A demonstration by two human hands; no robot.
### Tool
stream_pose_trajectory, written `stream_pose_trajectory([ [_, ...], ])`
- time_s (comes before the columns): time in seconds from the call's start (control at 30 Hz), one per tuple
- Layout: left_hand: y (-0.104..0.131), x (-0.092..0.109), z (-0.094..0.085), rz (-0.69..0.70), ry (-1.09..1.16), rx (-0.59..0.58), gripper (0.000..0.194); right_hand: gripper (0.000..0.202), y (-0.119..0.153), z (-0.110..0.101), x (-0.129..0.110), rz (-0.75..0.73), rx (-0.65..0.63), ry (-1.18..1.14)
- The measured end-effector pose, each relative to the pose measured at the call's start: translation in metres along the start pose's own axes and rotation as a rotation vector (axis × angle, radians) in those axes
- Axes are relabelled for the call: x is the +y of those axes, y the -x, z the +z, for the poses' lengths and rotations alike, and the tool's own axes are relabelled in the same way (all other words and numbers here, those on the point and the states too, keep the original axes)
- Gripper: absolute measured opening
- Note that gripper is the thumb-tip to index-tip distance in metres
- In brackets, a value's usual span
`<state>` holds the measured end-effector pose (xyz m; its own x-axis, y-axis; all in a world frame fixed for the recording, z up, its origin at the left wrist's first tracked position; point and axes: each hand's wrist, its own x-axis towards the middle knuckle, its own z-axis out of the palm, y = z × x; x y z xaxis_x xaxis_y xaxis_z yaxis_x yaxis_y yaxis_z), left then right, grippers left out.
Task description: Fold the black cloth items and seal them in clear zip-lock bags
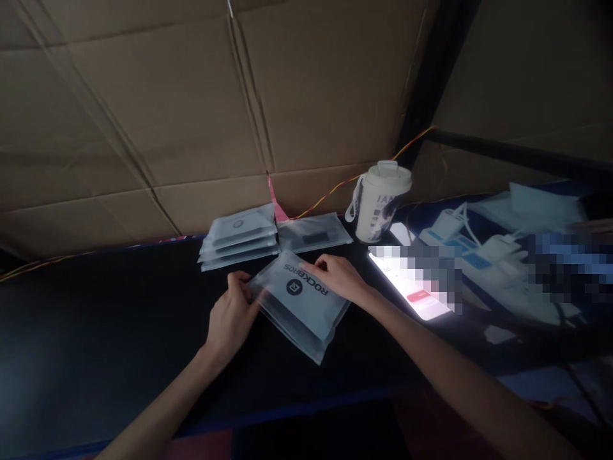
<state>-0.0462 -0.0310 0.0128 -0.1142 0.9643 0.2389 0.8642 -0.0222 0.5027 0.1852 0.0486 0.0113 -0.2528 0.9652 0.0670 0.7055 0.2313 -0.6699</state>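
A translucent zip pouch printed ROCKBROS, with what looks like another pouch beneath it, lies tilted between my two hands. My left hand is closed on its left corner, thumb toward the edge. On the upper right side, my right hand has its fingers pressed together on the pouch. Behind, to the left, stands a stack of several similar pouches. One flat pouch with a dark item inside lies just behind my right hand.
A white lidded cup stands at the back. To its right lie a lit phone, white plugs and a power strip. Cardboard walls the back of the black table. A red-yellow wire runs along it.
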Motion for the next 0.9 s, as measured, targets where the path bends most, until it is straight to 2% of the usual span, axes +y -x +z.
stream_pose_trajectory([
  [0.17, -0.003, 0.005, 0.005, -0.024, 0.613, 0.048, 0.048, 0.051, 0.001, -0.011, -0.005, 0.232, -0.186, -0.342],
  [0.23, -0.004, 0.006, 0.007, -0.080, 0.780, 0.057, 0.057, 0.051, 0.003, -0.009, -0.006, 0.302, -0.285, -0.549],
  [0.3, -0.006, 0.007, 0.006, -0.176, 0.883, 0.071, 0.064, 0.051, 0.004, -0.006, -0.007, 0.310, -0.369, -0.719],
  [0.37, -0.008, 0.005, 0.005, -0.280, 0.919, 0.041, 0.065, 0.047, 0.004, -0.003, -0.007, 0.267, -0.410, -0.817],
  [0.47, -0.010, 0.003, 0.003, -0.400, 0.898, -0.117, 0.055, 0.036, 0.004, -0.005, -0.009, 0.195, -0.392, -0.888],
  [0.53, -0.011, 0.004, 0.002, -0.433, 0.873, -0.194, 0.049, 0.032, 0.005, -0.007, -0.011, 0.174, -0.383, -0.936],
  [0.6, -0.010, 0.006, 0.001, -0.418, 0.862, -0.184, 0.049, 0.032, 0.006, -0.009, -0.013, 0.147, -0.393, -0.988],
  [0.67, -0.008, 0.009, 0.000, -0.381, 0.873, -0.156, 0.058, 0.032, 0.006, -0.009, -0.013, 0.127, -0.400, -1.007],
  [0.8, -0.007, 0.013, 0.000, -0.373, 0.924, -0.178, 0.074, 0.029, 0.002, -0.015, -0.006, 0.135, -0.410, -0.906],
  [0.9, -0.008, 0.013, -0.002, -0.446, 0.984, -0.126, 0.062, 0.023, -0.003, -0.030, 0.003, 0.211, -0.324, -0.808],
])
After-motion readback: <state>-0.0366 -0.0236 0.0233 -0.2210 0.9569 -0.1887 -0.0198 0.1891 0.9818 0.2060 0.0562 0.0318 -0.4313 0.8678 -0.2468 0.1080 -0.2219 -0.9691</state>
